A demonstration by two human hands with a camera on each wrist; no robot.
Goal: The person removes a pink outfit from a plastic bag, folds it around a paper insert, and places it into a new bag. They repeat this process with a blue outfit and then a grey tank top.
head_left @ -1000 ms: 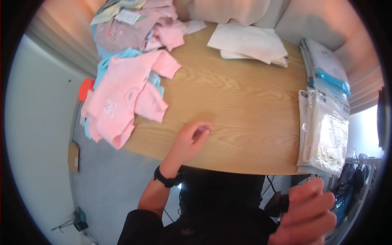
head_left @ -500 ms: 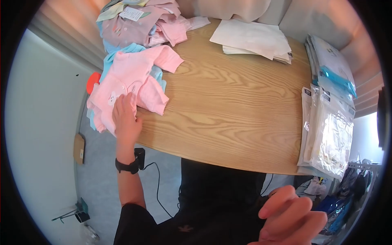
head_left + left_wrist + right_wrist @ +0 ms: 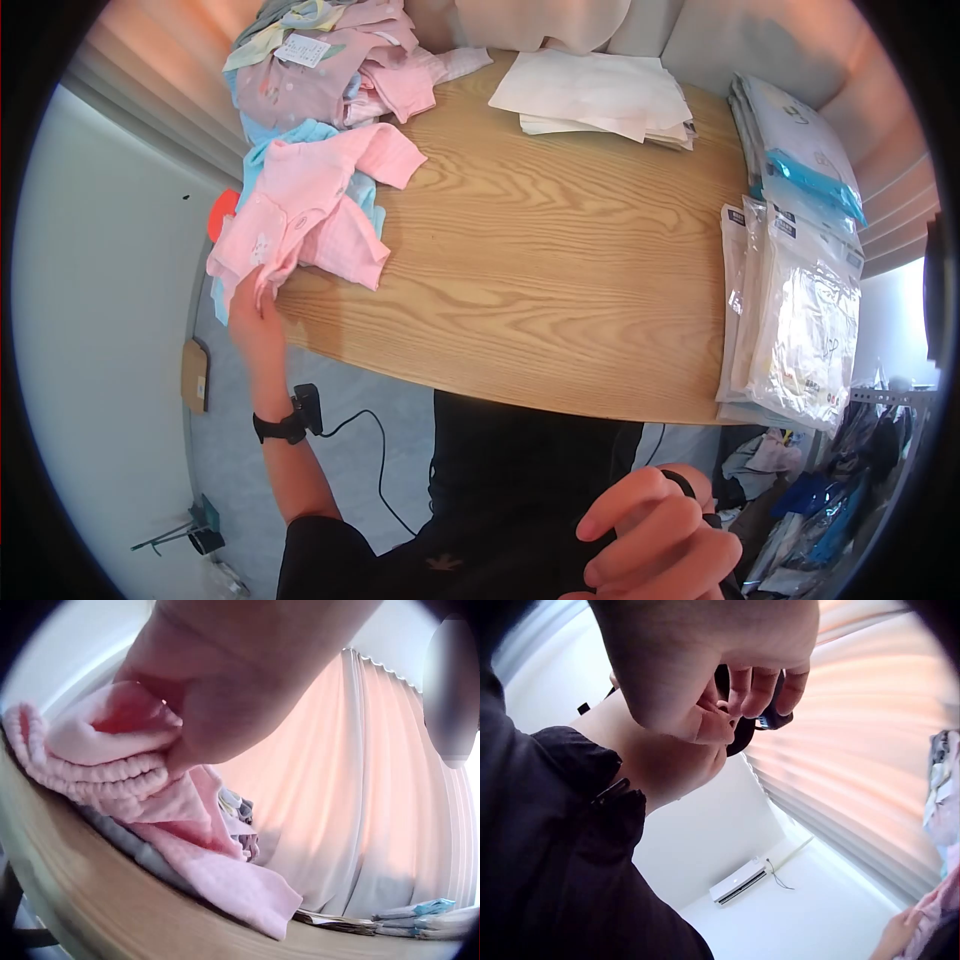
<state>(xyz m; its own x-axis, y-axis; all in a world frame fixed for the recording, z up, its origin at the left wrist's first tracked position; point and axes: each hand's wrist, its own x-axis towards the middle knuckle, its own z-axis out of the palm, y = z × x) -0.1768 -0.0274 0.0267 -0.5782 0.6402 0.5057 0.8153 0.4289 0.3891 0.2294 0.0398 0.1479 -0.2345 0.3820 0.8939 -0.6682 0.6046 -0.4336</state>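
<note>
- The left hand (image 3: 255, 308) is out at about 9 o'clock from the person, right at the table (image 3: 560, 270) edge. Its fingers are closed on the lower corner of the pink baby suit (image 3: 310, 200).
- The left wrist view shows the thumb of the left hand (image 3: 247, 682) pressing a bunched ribbed fold of the pink baby suit (image 3: 112, 761). It's a pinch on a doubled edge, not a flat grasp.
- The suit lies at 10 o'clock on the tabletop, half over the edge, on top of a blue garment (image 3: 262, 150). To my eye, a low, slow pull toward the bare wood at the centre would keep the blue one from trailing along.
- A sleeve points toward 12 o'clock, close to the mixed heap of clothes (image 3: 320, 60), so I'd watch that it doesn't snag there.
- The right hand (image 3: 660, 545) hangs at 5 o'clock near the body, fingers loosely curled and holding nothing that I can make out. It looks free to take the other corner.
- The white folded cloths (image 3: 590, 95) at 12 o'clock and the plastic packs (image 3: 800, 320) at 3 o'clock are well apart from the pull.
</note>
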